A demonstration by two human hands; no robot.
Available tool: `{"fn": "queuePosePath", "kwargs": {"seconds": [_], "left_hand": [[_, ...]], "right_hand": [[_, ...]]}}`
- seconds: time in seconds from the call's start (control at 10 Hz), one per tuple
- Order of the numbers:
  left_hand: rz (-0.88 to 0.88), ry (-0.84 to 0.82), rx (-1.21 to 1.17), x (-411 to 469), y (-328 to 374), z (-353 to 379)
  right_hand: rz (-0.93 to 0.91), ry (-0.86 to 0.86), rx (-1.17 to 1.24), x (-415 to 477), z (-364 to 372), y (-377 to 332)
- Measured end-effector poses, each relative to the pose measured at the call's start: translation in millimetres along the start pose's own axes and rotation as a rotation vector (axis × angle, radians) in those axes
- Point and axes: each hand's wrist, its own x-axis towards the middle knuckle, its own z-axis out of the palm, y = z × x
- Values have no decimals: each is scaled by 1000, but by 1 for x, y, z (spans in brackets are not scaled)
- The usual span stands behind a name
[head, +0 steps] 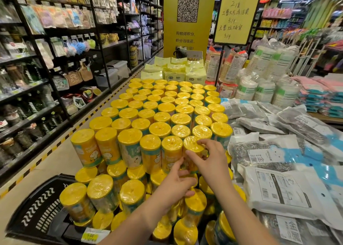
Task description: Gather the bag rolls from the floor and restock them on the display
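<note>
Right hand (211,165) grips a bag roll (191,145) atop the packed aisle display (95,235).

Bright, even shop light comes from overhead, its source out of view. It glints in small white patches on the plastic wrap of the yellow rolls (172,115), most on the tops nearest me. My left hand (174,183) and right hand (209,161) are evenly lit and fairly sharp. Rolls lower down, under my arms, sit in shade. The shelves (55,59) on my left are dimmer, darkest along the bottom rows. The wide lens bends the picture: shelf uprights lean, the floor stripe (46,154) curves. Edges smear, worst at top right, where coloured goods blur into streaks. The far aisle is soft.
</note>
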Motion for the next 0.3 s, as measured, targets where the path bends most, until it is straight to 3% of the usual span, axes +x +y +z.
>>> {"fn": "queuePosePath", "kwargs": {"seconds": [0.2,0.3], "left_hand": [[-58,-35,128,-2,6,-2],[72,103,308,-8,24,-5]], "right_hand": [[-27,-12,-108,-8,3,5],[-32,-57,-130,-5,-4,1]]}}
